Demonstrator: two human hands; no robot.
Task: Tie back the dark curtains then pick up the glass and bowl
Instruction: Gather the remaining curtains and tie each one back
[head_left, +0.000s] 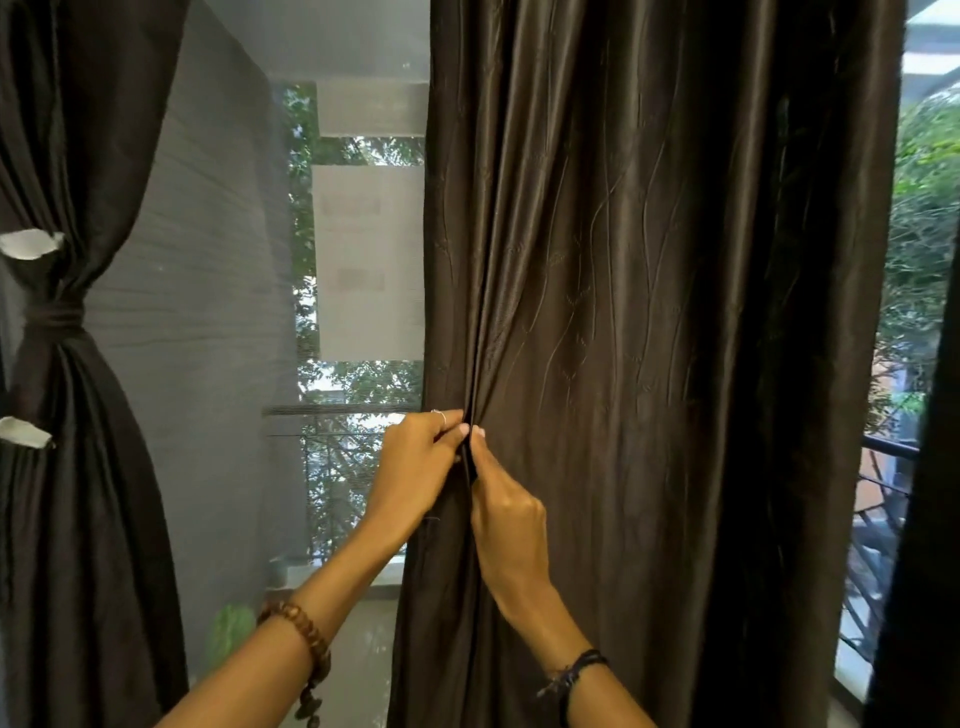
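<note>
A wide dark brown curtain (649, 312) hangs loose in the middle of the view, in front of a window. My left hand (418, 467) pinches its left edge at about waist height. My right hand (506, 514) grips a fold of the same edge just to the right and slightly below, the two hands almost touching. At the far left a second dark curtain (78, 493) is gathered and bound at its middle by a dark tie-back (52, 317). No glass or bowl is in view.
A grey mesh screen (208, 312) covers the window between the two curtains, with trees and a balcony railing (883, 452) outside. A third dark curtain edge (930, 519) hangs at the far right. A green plant (228, 631) sits low behind the screen.
</note>
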